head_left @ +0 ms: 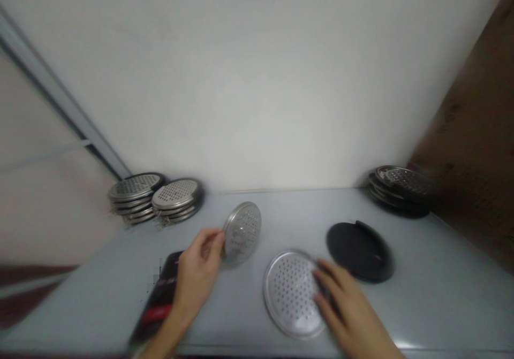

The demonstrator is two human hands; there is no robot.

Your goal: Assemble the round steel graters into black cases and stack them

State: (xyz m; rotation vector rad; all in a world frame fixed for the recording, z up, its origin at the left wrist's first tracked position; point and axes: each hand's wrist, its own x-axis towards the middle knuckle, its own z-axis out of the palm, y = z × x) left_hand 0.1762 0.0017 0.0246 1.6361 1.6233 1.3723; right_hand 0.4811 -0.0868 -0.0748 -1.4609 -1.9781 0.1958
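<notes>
Two bare hands at a pale grey bench, seen from above and in front of the wearer.

Left hand, lower centre-left of the frame: the grip is clamped on the left rim of a round perforated steel disc. This disc stands tilted on edge, up off the bench surface, its holes facing the wearer and slightly to the right.

Right hand, lower right of the frame: the fingers are spread and lie across the right rim of a second round perforated steel disc. The disc rests flat on the bench, lower centre. The blur leaves it impossible to tell whether the grip is clamped on this rim or only resting there.

Just right of the flat disc, and beyond the right hand, lies a round matte black lid with a small notch in its far edge.

Upper left of the bench, against the wall, stand two overlapping stacks of perforated steel discs with dark undersides. A similar stack stands at the far right corner.

Lower left, a black packet with a red band lies beneath the left wrist, partly hidden by it. A white wall rises behind the bench, and a brown surface borders the right side of the frame.
</notes>
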